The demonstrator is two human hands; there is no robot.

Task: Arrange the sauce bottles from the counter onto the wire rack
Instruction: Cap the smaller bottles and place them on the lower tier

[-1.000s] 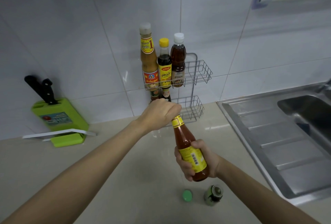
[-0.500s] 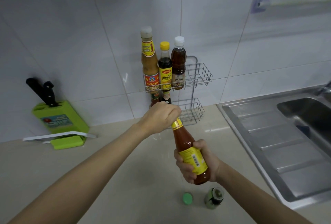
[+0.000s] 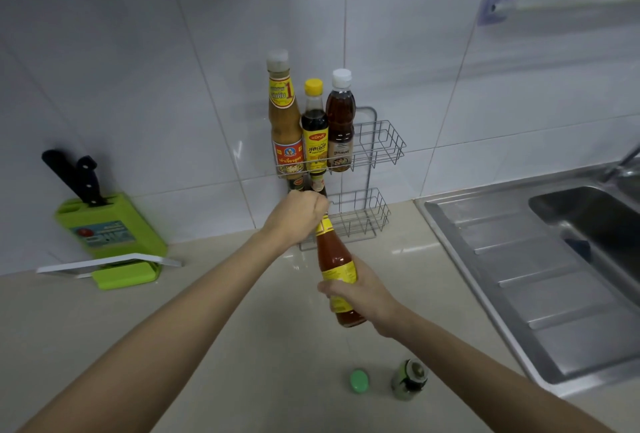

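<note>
A red sauce bottle [image 3: 333, 259] with yellow labels is held tilted above the counter. My right hand [image 3: 363, 294] grips its lower body. My left hand [image 3: 298, 216] is closed over its top, hiding the cap. Behind them stands a two-tier wire rack [image 3: 381, 148] against the tiled wall. Its upper tier holds three bottles: a tan one [image 3: 284, 121], a dark yellow-capped one [image 3: 314, 127] and a brown white-capped one [image 3: 340, 124]. Two small dark bottles [image 3: 306, 183] show on the lower tier, partly hidden by my left hand.
A green cap [image 3: 359, 380] and a small open green bottle [image 3: 410, 379] stand on the counter near me. A green knife block [image 3: 107, 228] with a white board is at the left. A steel sink [image 3: 554, 259] with drainboard fills the right.
Both hands and the red bottle have moved a little up and towards the rack. My right hand has turned more around the bottle's label. Nothing was let go.
</note>
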